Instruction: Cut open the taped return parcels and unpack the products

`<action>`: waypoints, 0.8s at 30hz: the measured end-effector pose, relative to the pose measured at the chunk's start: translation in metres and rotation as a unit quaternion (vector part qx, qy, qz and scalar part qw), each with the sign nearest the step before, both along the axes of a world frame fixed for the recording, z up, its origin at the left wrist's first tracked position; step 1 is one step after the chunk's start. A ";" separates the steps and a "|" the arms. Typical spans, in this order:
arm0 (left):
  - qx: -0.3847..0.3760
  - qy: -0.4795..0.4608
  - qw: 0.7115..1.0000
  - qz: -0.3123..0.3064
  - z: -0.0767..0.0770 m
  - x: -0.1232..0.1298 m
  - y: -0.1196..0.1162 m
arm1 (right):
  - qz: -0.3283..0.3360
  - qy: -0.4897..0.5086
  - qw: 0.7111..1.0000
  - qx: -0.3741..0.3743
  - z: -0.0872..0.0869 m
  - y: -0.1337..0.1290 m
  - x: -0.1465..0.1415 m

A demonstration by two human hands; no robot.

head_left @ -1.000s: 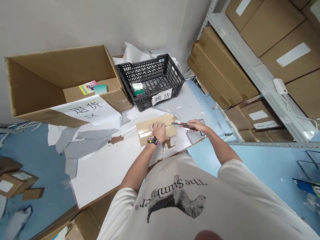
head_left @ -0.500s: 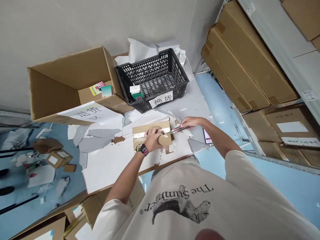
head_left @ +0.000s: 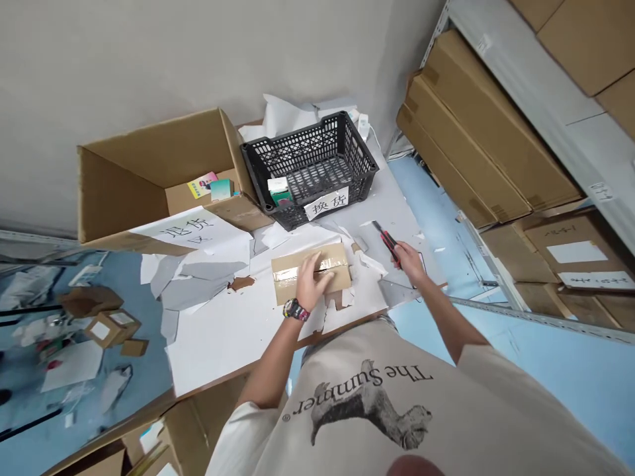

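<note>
1. The left hand [head_left: 311, 281] lies on top of the small box [head_left: 285, 279], its fingers a little spread and the thumb apart from them. A watch [head_left: 296, 309] is on that wrist.
2. The right hand [head_left: 411, 261] is closed around the handle of a red and black cutter [head_left: 388, 242]. The blade points up and away from the person, well apart from the small box.
3. The small box lies flat on the table [head_left: 208, 360], near its front edge, with shiny tape across the top and a dark slit beside the left hand.
4. Torn white and grey paper [head_left: 211, 270] covers part of the table.
5. Behind the small box stands a black crate [head_left: 292, 140] holding a green and white carton [head_left: 279, 192]. A paper label is on its front.
6. Just left of the crate is a large open box [head_left: 149, 158] with a yellow and pink packet [head_left: 202, 185] and a teal carton [head_left: 221, 190] inside.
7. Long cardboard boxes [head_left: 476, 132] sit on the shelving [head_left: 540, 79] at right.
</note>
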State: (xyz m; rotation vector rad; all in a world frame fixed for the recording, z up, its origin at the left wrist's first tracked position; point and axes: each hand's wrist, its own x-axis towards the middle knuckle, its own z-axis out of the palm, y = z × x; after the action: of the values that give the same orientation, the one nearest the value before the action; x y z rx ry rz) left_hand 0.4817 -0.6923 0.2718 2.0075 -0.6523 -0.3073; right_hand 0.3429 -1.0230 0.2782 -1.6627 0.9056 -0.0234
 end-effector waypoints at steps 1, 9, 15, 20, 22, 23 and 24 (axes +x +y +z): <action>-0.051 0.029 0.998 0.028 0.000 -0.013 0.000 | -0.042 -0.022 0.998 -0.036 0.000 0.027 -0.005; -0.226 0.264 0.917 0.194 -0.020 -0.051 0.073 | 0.421 -0.167 0.869 -0.200 0.017 0.219 0.025; -0.162 0.244 0.909 0.296 -0.031 -0.012 0.205 | 0.467 0.036 0.765 -0.442 0.016 0.251 0.098; -0.109 0.243 0.944 0.195 -0.033 0.005 0.244 | 0.494 0.121 0.724 -0.466 0.014 0.261 0.118; -0.088 0.240 0.957 0.135 -0.036 0.018 0.240 | 0.511 0.114 0.716 -0.463 0.015 0.258 0.117; -0.075 0.239 0.963 0.101 -0.037 0.026 0.236 | 0.517 0.107 0.713 -0.461 0.016 0.256 0.116; -0.060 0.237 0.967 0.067 -0.039 0.035 0.231 | 0.521 0.100 0.713 -0.459 0.016 0.254 0.116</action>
State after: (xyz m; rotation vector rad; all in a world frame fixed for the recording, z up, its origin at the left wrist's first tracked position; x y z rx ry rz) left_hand 0.5169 -0.4609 0.2330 1.7604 -0.2261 -0.6271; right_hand 0.4588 -0.7693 0.2944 -2.9715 -0.1249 0.5783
